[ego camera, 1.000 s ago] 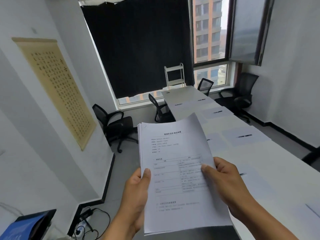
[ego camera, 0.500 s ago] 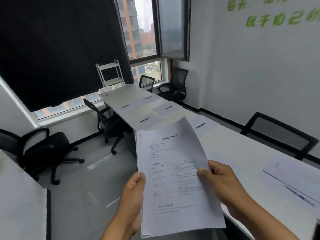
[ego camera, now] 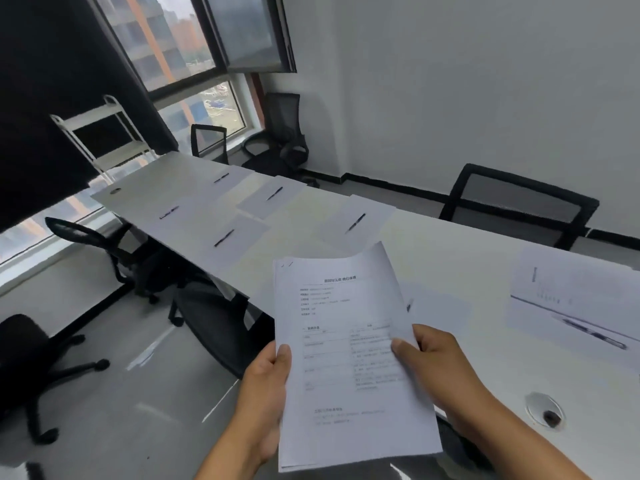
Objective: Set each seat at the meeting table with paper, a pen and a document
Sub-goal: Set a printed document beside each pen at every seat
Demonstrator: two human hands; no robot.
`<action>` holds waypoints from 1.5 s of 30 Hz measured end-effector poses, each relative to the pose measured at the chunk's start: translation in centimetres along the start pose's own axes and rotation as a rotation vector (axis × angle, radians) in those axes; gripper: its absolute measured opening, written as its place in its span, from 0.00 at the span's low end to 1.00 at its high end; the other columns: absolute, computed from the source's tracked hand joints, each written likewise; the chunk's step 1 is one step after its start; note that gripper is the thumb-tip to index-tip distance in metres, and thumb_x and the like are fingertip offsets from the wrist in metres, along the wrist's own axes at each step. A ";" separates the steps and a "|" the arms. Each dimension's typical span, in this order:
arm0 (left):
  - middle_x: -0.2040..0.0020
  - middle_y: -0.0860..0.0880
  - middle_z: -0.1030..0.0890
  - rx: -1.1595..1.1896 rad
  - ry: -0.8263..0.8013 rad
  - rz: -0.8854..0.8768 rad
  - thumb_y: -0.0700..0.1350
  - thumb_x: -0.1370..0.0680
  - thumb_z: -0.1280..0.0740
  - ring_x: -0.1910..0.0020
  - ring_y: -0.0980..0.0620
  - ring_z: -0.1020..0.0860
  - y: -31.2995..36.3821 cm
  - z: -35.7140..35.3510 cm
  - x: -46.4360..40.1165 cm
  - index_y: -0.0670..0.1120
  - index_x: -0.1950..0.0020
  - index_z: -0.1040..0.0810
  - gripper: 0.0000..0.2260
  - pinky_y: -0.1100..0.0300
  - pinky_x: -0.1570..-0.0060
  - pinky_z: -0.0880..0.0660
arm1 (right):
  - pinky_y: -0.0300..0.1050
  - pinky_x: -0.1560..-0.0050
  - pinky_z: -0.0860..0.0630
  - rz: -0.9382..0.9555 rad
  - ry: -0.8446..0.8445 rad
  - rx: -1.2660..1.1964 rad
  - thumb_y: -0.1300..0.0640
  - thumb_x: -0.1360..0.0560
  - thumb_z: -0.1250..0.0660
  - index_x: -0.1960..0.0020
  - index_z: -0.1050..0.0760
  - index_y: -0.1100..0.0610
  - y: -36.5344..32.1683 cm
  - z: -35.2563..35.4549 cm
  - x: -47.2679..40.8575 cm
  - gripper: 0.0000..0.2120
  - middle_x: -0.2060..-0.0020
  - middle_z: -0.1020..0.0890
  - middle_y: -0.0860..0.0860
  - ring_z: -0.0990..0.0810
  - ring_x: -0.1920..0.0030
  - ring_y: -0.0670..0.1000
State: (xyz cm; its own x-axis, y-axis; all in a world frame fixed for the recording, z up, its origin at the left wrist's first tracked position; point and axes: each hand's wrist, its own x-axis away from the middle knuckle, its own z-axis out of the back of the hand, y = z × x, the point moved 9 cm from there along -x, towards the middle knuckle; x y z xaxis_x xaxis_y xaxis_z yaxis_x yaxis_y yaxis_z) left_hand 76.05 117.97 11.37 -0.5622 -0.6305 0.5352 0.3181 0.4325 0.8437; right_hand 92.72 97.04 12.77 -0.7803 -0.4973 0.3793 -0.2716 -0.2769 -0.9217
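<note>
The long white rectangular meeting table (ego camera: 450,244) runs toward eleven o'clock, carrying white paper sheets (ego camera: 355,220), each topped with a black pen (ego camera: 355,223).

Soft daylight from window (ego camera: 194,81) — mild motion blur, wide-angle bending at edges.

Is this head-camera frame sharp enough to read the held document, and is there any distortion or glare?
Head view: the document stack shows its text lines, but the print is too soft to read; wide-angle bending curves the window frame and the table edge; daylight from the window leaves pale reflections on the floor; the pen at right is smeared.
</note>
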 end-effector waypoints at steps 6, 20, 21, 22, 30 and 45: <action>0.40 0.41 0.11 -0.047 -0.005 0.161 0.47 0.09 0.41 0.41 0.37 0.12 -2.1 -0.5 -5.4 0.46 0.31 0.17 0.15 0.32 0.32 0.21 | 0.53 0.49 0.14 -0.134 0.017 -0.010 0.60 0.14 0.34 0.48 0.15 0.57 3.5 -0.6 -4.5 0.10 0.54 0.09 0.49 0.09 0.54 0.52; 0.39 0.45 0.11 -0.320 -0.348 0.336 0.50 0.09 0.42 0.41 0.43 0.12 -6.0 -8.3 -17.5 0.48 0.32 0.17 0.15 0.39 0.37 0.17 | 0.53 0.46 0.14 -0.314 0.376 -0.034 0.57 0.14 0.34 0.49 0.14 0.54 11.2 3.1 -8.4 0.10 0.53 0.10 0.44 0.10 0.53 0.48; 0.38 0.46 0.11 -0.322 -0.367 0.344 0.50 0.09 0.41 0.41 0.43 0.12 -6.2 -8.6 -18.0 0.48 0.32 0.17 0.15 0.41 0.39 0.16 | 0.53 0.45 0.14 -0.317 0.397 -0.041 0.57 0.14 0.34 0.49 0.14 0.54 11.6 3.1 -8.5 0.10 0.53 0.10 0.45 0.10 0.53 0.48; 0.38 0.46 0.11 -0.326 -0.385 0.348 0.51 0.09 0.41 0.41 0.44 0.12 -6.3 -8.9 -18.5 0.49 0.32 0.17 0.15 0.43 0.41 0.15 | 0.53 0.44 0.14 -0.322 0.414 -0.054 0.57 0.14 0.34 0.48 0.14 0.54 11.9 3.1 -8.6 0.10 0.52 0.10 0.45 0.10 0.52 0.48; 0.37 0.47 0.12 -0.337 -0.467 0.381 0.52 0.10 0.41 0.39 0.44 0.12 -6.9 -9.5 -21.9 0.50 0.31 0.17 0.16 0.42 0.39 0.17 | 0.49 0.52 0.15 -0.355 0.579 -0.116 0.58 0.17 0.31 0.50 0.13 0.54 14.7 1.9 -9.8 0.08 0.57 0.11 0.44 0.11 0.57 0.47; 0.38 0.46 0.11 -0.326 -0.421 0.408 0.51 0.10 0.41 0.41 0.42 0.12 -7.8 -9.4 -23.8 0.49 0.32 0.17 0.15 0.42 0.41 0.17 | 0.49 0.57 0.29 -0.357 0.748 -0.035 0.56 0.17 0.32 0.56 0.23 0.58 19.0 6.4 -10.0 0.10 0.63 0.20 0.51 0.26 0.63 0.52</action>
State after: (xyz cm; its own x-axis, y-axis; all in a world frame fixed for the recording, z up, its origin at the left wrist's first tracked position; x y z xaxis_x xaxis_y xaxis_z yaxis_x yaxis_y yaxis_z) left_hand 94.14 123.54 -7.54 -0.5771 -0.1240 0.8072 0.7452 0.3246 0.5826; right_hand 98.95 91.46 -7.99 -0.8091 0.2971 0.5071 -0.5818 -0.2828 -0.7626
